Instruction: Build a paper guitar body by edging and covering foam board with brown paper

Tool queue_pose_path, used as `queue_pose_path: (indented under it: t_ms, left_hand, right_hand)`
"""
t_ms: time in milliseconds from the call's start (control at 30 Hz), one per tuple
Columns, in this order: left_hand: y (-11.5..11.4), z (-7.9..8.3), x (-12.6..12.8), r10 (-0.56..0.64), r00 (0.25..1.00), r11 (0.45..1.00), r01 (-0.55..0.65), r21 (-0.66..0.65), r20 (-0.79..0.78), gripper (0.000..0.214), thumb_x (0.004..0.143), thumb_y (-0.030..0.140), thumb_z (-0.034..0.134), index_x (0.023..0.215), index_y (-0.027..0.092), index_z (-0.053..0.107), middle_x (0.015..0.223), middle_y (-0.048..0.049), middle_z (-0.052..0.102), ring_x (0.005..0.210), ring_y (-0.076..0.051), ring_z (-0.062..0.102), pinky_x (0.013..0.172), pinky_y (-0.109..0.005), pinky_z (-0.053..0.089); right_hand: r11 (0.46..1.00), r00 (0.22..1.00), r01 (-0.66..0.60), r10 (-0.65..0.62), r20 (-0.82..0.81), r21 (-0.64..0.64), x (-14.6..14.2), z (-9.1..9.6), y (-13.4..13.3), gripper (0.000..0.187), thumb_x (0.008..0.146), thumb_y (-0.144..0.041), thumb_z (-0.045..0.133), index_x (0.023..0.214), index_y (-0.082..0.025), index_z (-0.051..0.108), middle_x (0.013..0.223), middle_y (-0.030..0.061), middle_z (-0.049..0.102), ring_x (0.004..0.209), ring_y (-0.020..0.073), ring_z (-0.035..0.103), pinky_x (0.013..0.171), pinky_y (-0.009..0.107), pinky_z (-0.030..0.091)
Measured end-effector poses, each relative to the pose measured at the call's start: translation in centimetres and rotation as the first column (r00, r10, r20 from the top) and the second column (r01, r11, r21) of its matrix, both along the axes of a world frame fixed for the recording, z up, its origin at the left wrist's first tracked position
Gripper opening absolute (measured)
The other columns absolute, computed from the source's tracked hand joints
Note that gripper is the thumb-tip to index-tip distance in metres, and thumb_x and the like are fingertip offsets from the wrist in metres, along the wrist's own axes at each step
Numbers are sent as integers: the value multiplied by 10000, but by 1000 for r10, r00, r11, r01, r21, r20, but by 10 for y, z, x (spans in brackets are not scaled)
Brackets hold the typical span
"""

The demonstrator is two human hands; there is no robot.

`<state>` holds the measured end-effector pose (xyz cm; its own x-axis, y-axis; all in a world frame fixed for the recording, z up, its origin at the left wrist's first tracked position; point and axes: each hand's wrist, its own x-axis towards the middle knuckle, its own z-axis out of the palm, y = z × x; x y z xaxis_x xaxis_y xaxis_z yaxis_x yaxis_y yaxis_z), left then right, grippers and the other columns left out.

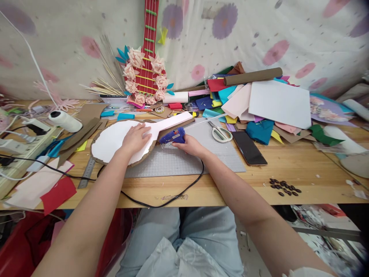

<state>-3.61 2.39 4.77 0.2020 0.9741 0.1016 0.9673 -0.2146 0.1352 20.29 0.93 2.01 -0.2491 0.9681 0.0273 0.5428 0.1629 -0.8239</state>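
My left hand [136, 137] lies flat with fingers spread on a white paper shape [111, 140], rounded with a long narrow neck, backed by brown cardboard with a rough edge. In my right hand [191, 146] is a blue hot glue gun [173, 135], its nozzle close to the edge of the cardboard where the neck meets the body. A clear glue stick [206, 120] sticks out of the gun's back. The gun's black cord [173, 203] loops over the front of the table. Beneath lies a grey cutting mat [225, 157].
Scissors [221, 134] and a black phone [249, 148] lie right of the gun. Behind stands a red paper guitar [145, 73] with pink flowers. Coloured paper and felt pile up under a white sheet [279, 102]. A power strip [25, 154] and thread spool [65, 121] are left; dark beads [285, 187] front right.
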Motion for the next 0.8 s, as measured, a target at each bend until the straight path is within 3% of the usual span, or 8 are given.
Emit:
queue_pose_path:
  t_ms: [600,800]
  left_hand:
    - [-1,0,0,4,1000,1000,-4,13,-6,447,892,401,357,1291,257,499,1438,-6,398,1354,-200,305,1131,-386,202]
    - [-1,1,1,1,1000,1000,-1,14,-6,454,892,403,361,1297,249,497,1438,-14,399,1354,-208,305,1130,-387,209]
  right_hand:
    - [999,997,27,-30,-77,-44,4,0,0,290,685,-443,664,755,-195,532,597,-13,530,615,153,534,540,270,427]
    - [993,979,37,-59,-197,-111,4,5,-1,295,657,-411,703,759,-209,513,535,-47,479,432,89,431,398,230,334]
